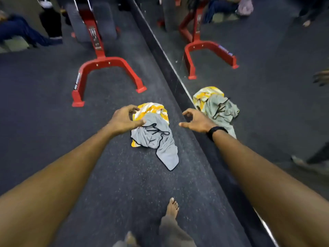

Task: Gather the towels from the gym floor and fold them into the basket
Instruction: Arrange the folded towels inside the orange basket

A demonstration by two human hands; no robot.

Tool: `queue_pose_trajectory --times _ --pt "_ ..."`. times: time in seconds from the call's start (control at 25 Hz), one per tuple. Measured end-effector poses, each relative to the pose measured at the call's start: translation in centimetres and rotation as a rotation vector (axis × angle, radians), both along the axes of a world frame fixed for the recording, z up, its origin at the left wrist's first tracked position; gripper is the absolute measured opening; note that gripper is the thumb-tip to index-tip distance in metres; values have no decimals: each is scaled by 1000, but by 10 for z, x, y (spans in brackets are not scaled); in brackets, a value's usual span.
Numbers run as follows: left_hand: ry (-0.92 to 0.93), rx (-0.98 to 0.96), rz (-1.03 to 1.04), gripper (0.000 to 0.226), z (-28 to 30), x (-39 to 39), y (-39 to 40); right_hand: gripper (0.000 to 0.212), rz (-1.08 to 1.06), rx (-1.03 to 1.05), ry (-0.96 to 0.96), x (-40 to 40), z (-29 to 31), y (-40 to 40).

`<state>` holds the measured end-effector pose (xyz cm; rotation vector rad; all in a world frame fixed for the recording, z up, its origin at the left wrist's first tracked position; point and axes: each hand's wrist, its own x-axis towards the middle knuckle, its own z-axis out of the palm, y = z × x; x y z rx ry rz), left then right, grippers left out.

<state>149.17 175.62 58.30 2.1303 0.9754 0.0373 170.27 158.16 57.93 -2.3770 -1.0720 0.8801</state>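
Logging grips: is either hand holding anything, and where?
Left hand reaches the grey towel's upper edge; a grip cannot be told. Right hand holds nothing.

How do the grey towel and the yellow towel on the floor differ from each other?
The grey towel is plain with a dark edge; the yellow towel has white patches. The grey one lies on top and stretches toward the person; the yellow one lies mostly underneath, farther away. Both are crumpled in one heap beside the mirror.
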Motion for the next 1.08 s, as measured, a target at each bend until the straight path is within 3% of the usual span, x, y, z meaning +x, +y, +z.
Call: queue_pose_trajectory --times 0.12,0.36,0.64,0.76,0.88,1.08 --pt "120 -46 -105 59 -92 47 47 58 76 -185 14 38 -95 34" --pt "281 -198 -215 58 -368 122 130 45 -9 -353 79 92 -376 77" --pt "394 -362 -253 49 -632 115 128 37 24 -534 181 47 -676 56" --pt "423 -391 -302 49 -695 107 124 54 125 -651 76 21 -745 37" --pt "453 -403 -345 50 -731 104 122 64 152 -602 -144 13 -780 28" --pt "405 -425 -334 49 -736 111 120 25 304 -504 -273 22 -789 24"
